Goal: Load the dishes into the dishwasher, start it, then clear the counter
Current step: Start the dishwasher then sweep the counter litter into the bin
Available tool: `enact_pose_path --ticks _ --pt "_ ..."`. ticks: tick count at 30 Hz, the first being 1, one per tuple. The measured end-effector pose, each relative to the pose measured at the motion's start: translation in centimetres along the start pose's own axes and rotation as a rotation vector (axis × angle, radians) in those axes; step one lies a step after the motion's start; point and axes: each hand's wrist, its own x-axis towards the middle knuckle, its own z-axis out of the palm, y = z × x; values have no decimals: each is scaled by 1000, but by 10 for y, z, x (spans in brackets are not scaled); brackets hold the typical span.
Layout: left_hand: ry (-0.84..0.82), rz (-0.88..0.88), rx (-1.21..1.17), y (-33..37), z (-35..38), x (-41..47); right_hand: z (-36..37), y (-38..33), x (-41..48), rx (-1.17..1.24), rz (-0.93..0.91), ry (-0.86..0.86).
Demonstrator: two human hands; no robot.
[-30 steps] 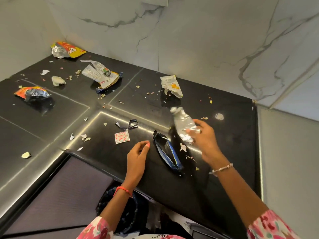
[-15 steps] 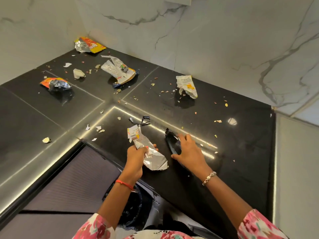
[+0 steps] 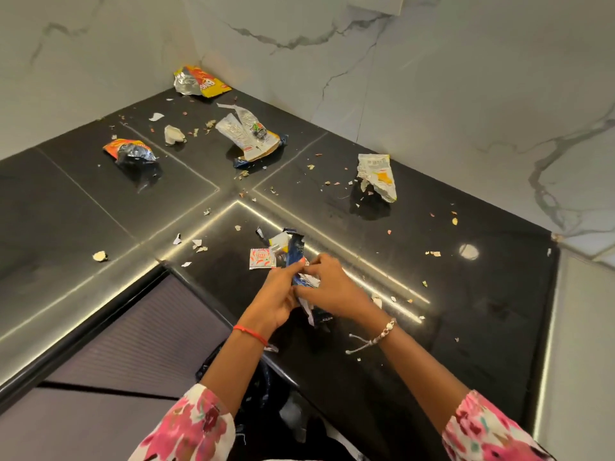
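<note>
Near the front edge of the black L-shaped counter [image 3: 482,327], my left hand [image 3: 278,296] and my right hand [image 3: 334,291] meet, both closed on a bunch of crumpled wrappers [image 3: 294,252], foil and dark blue. A small red-and-white sachet [image 3: 262,258] lies on the counter just left of the bunch. More empty snack packets lie farther back: an orange one [image 3: 131,151], a silver one [image 3: 248,136], a yellow one [image 3: 199,82] in the corner and a white one [image 3: 377,176].
Crumbs and paper scraps are scattered over the counter, among them a crumpled white bit [image 3: 173,134]. A dark bin bag [image 3: 263,387] hangs below the counter edge between my arms. Marble walls [image 3: 432,78] enclose the counter at the back and right.
My right hand picked up the dark blue wrapper and brought it to the foil wrapper in my left hand. Both hands now hold the bunch together.
</note>
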Motion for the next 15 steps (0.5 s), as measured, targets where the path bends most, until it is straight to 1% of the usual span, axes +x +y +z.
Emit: enact_pose_path --ticks 1,2,3,4,5,6,7,8,10,12,13,15 --pt "25 2 15 3 0 5 -10 0 4 58 28 -26" --pt "47 8 20 6 -2 10 -21 0 6 161 47 -4" --pt "64 12 6 10 -2 16 -35 4 14 250 73 57" --pt "69 8 -16 15 -3 21 -50 10 23 279 102 150" --pt "71 6 -31 22 -3 25 -65 21 36 228 134 267" --pt "72 12 -31 28 -4 31 -79 34 51 123 159 378" --pt "73 21 -20 34 -4 34 -92 48 64 8 178 460" --pt "85 29 -5 40 -4 39 -103 61 79 -91 197 506" --pt "100 30 10 50 -6 48 -122 86 109 -257 235 531" --pt "102 15 13 58 -10 55 -135 105 134 -395 266 501" --pt "99 4 4 62 -12 57 -139 111 145 -423 268 485" --pt "90 -21 -45 67 -18 61 -142 108 156 -390 250 505"
